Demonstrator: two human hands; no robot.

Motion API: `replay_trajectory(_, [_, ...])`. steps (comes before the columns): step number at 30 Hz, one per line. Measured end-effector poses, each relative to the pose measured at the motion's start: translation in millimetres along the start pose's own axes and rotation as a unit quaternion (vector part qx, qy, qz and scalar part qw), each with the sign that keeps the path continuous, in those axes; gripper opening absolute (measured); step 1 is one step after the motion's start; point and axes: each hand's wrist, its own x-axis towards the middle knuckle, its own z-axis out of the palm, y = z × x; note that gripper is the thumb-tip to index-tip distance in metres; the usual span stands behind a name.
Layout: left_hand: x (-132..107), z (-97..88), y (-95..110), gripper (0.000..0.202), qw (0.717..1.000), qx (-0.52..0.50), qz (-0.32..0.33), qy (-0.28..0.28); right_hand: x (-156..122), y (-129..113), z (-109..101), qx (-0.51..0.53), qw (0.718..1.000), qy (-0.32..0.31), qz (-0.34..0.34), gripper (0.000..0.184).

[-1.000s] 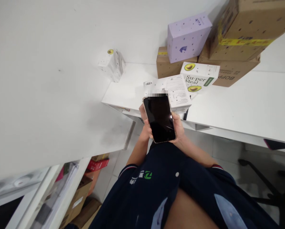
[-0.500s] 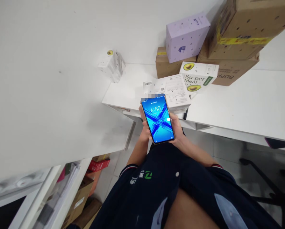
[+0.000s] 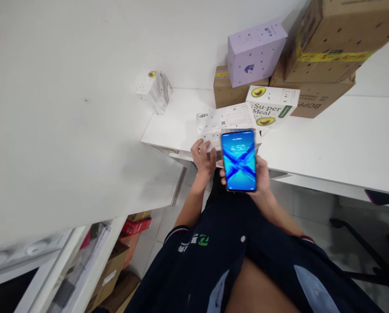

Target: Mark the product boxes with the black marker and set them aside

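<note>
My right hand (image 3: 263, 176) is wrapped round a smartphone (image 3: 239, 163), whose lit blue lock screen faces up at me and reads 4:50. Fingertips show along the phone's left edge. Left of the phone, my left hand (image 3: 204, 160) holds nothing, its fingers bent and apart. It is at the front edge of a white printed box (image 3: 212, 126) with a barcode; whether the fingertips touch the box I cannot tell. The phone hides the box's front right part.
Behind stand a white Su-per Meal box (image 3: 274, 106), a lilac box (image 3: 256, 54) and brown cartons (image 3: 331, 65). A small avocado-printed box (image 3: 155, 92) is on the white desk (image 3: 314, 143) at left. A black chair base (image 3: 373, 256) is at lower right.
My left hand has let go of the phone and moved up to the white box's front edge. The right hand has carried the phone to the right.
</note>
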Motion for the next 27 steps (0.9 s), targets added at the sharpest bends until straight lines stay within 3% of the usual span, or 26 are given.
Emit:
replay_trajectory(2, [6.2,-4.7,6.2,0.045,0.998,0.011,0.046,0.052,-14.9,-15.1,-18.7,-0.03,0.993,0.071,-0.084,0.067])
replay_trajectory(4, [8.9,-6.3,10.1,0.043,0.993,0.021,0.079,0.085,-30.0,-30.9,-44.1,-0.083,0.969,0.171,-0.161,0.07])
replay_trajectory(6, [9.2,-7.1,11.0,0.046,0.993,0.028,0.08,0.082,-44.0,-44.6,-74.6,-0.2,0.905,0.304,-0.221,0.071])
replay_trajectory(7, [8.9,-7.9,10.5,0.048,0.994,0.026,0.078,0.074,-50.5,-50.1,-90.8,-0.279,0.85,0.375,-0.242,0.067])
replay_trajectory(8, [8.4,-9.1,9.6,0.049,0.995,0.02,0.078,0.063,-56.4,-54.6,-106.8,-0.376,0.772,0.444,-0.256,0.064])
replay_trajectory(10, [7.8,-12.6,7.1,0.049,0.995,-0.005,0.089,0.042,-65.8,-60.3,-135.7,-0.59,0.578,0.519,-0.218,0.063])
replay_trajectory(11, [7.7,-14.7,5.8,0.05,0.995,-0.016,0.097,0.032,-69.0,-61.8,-147.8,-0.66,0.499,0.531,-0.182,0.062])
replay_trajectory(12, [7.7,-16.7,4.7,0.05,0.994,-0.022,0.105,0.024,-71.0,-62.6,-158.0,-0.708,0.439,0.534,-0.146,0.062])
replay_trajectory(14, [7.9,-20.2,2.9,0.05,0.993,-0.017,0.117,0.012,-71.5,-62.2,-173.5,-0.759,0.371,0.528,-0.089,0.061])
replay_trajectory(16, [8.3,-22.2,1.8,0.048,0.992,-0.007,0.122,0.009,-68.6,-60.6,-184.3,-0.782,0.343,0.517,-0.061,0.06])
replay_trajectory(19, [8.9,-22.9,0.3,0.047,0.993,-0.014,0.116,0.005,-62.6,-58.2,-196.9,-0.795,0.335,0.503,-0.054,0.059])
replay_trajectory(23, [9.6,-24.5,-0.1,0.052,0.996,-0.026,0.082,-0.018,-57.7,-58.9,-205.2,-0.78,0.363,0.506,-0.067,0.057])
replay_trajectory(26, [9.3,-27.4,3.4,0.053,0.996,-0.051,0.061,-0.029,-51.7,-60.4,-195.3,-0.765,0.386,0.505,-0.103,0.05])
replay_trajectory(27, [9.0,-28.2,5.1,0.052,0.996,-0.065,0.056,-0.027,-47.9,-60.3,-188.5,-0.756,0.407,0.496,-0.131,0.049])
